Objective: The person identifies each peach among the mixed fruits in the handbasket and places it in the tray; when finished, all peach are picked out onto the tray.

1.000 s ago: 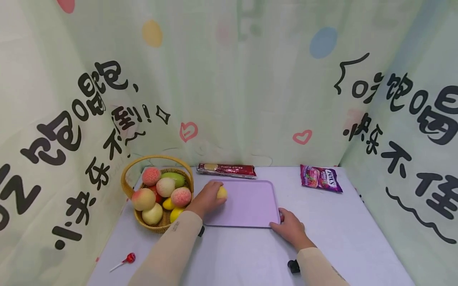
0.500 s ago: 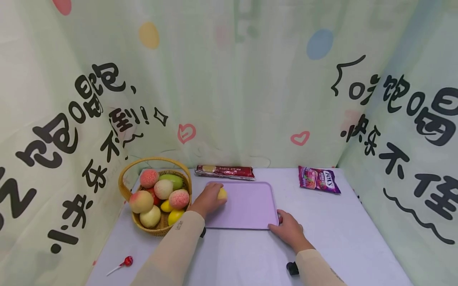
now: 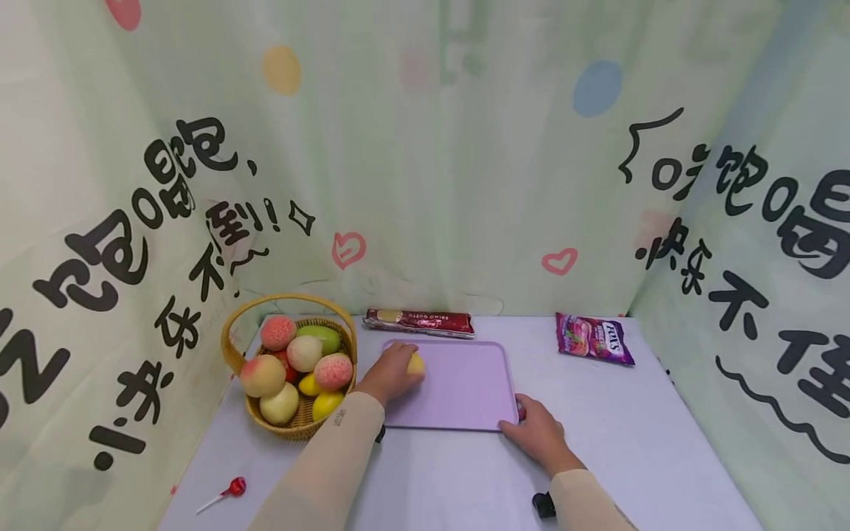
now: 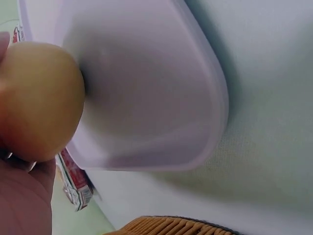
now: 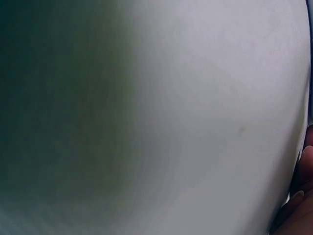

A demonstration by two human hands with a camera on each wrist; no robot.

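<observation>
My left hand (image 3: 393,370) holds a round yellow peach (image 4: 41,100) with an orange blush, its fingers around the fruit. The peach is over the left part of a pale purple tray (image 3: 465,383), close above its surface in the left wrist view. At the tray's front right corner, my right hand (image 3: 536,430) grips the edge, thumb at the front and fingers along the right side. Only some fingertips (image 5: 307,164) show at the right border of the right wrist view. Part of the tray's left side is hidden behind the left hand.
A wicker basket (image 3: 262,426) of several fruits stands left of the tray, its handle raised. Behind the tray lies a long dark red snack packet (image 3: 425,322). A purple candy bag (image 3: 593,339) is at the back right. A red lollipop (image 3: 236,487) lies at the front left.
The head view has shifted slightly. Both hands stay nearly in place, the left with the peach over the tray and the right at the tray's corner.
</observation>
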